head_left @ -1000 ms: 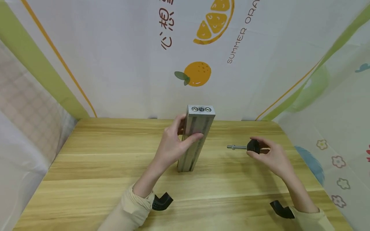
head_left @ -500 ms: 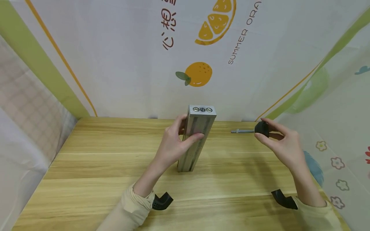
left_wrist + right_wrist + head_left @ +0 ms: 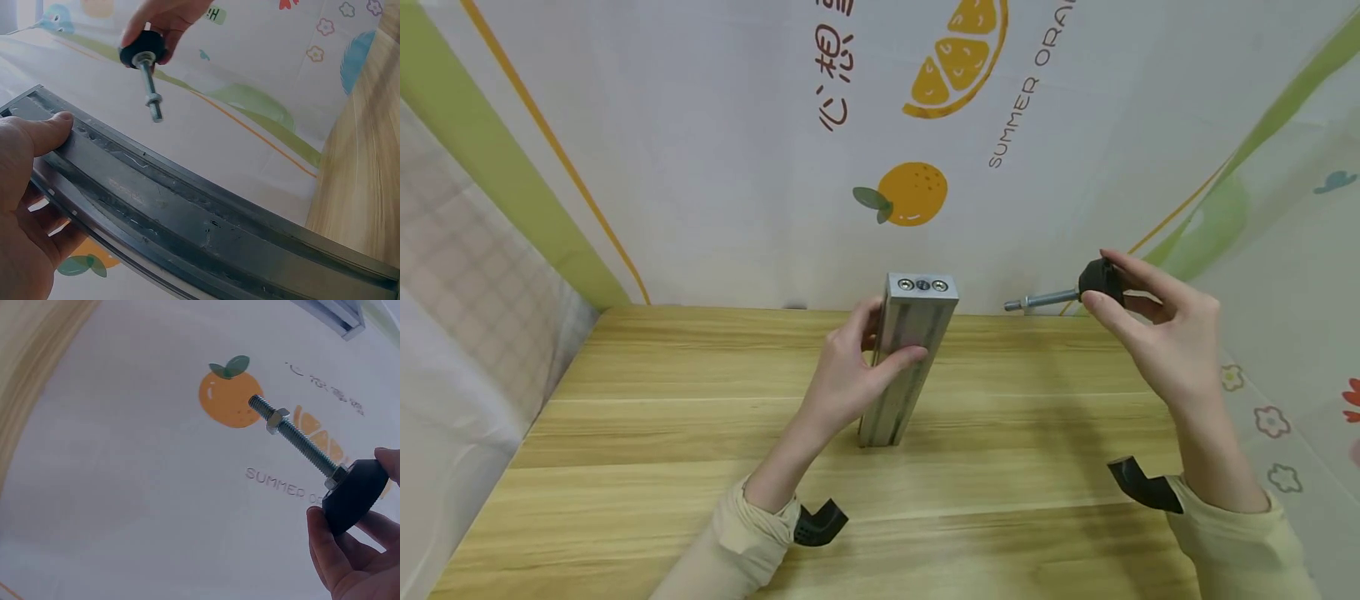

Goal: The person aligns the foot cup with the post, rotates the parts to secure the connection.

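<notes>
A grooved metal profile (image 3: 906, 367) stands upright on the table, its end plate (image 3: 922, 287) on top showing three round holes or screw heads in a row. My left hand (image 3: 853, 367) grips its upper part from the left, thumb across the near face. To the right, in the air, my right hand (image 3: 1172, 333) pinches the black base of a levelling foot (image 3: 1101, 282). Its threaded stud points left toward the profile, apart from it, dipping slightly at the tip. In the right wrist view a nut (image 3: 277, 420) sits near the stud's tip and another against the base.
The wooden table (image 3: 700, 467) ends at a white printed curtain (image 3: 737, 167) behind, with more cloth at both sides. A black curved piece (image 3: 822, 523) sticks out from the left sleeve, and a similar black piece (image 3: 1144, 485) from the right.
My right hand has risen and shifted right and away with the levelling foot, whose stud now tilts down toward its tip. The left hand and the profile have stayed in place.
</notes>
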A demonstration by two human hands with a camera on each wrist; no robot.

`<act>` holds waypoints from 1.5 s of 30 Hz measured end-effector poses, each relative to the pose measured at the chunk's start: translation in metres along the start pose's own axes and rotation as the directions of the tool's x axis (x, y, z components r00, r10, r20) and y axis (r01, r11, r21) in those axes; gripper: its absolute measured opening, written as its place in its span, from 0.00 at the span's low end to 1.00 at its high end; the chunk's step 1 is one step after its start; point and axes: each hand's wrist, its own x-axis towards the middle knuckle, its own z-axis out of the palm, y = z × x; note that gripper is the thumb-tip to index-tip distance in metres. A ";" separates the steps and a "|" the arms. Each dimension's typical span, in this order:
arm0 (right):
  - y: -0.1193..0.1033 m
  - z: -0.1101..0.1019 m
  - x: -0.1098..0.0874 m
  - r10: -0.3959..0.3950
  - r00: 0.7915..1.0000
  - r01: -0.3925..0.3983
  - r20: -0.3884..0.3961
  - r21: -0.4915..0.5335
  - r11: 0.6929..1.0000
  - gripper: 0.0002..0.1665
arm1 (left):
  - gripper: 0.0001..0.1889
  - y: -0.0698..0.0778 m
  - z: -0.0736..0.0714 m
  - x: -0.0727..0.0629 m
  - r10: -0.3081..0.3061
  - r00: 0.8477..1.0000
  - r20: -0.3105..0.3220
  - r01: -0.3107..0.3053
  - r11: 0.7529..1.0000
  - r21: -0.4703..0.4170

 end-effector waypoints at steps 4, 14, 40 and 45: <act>-0.014 0.000 0.010 -0.039 0.999 0.040 -0.015 0.042 0.998 0.26 | 0.29 -0.001 0.000 0.000 0.003 1.000 -0.003 -0.003 1.000 -0.004; -0.040 0.006 0.033 -0.122 0.991 0.130 -0.046 0.328 0.936 0.24 | 0.30 -0.001 -0.001 -0.002 0.009 1.000 -0.010 -0.009 1.000 -0.007; -0.101 0.030 0.055 -0.288 0.956 0.282 -0.056 0.449 0.848 0.20 | 0.28 -0.002 0.001 -0.001 0.022 1.000 0.003 -0.022 1.000 -0.005; -0.109 0.036 0.056 -0.318 0.948 0.296 -0.027 0.449 0.843 0.20 | 0.29 -0.002 0.000 0.000 0.026 1.000 0.007 -0.026 1.000 -0.014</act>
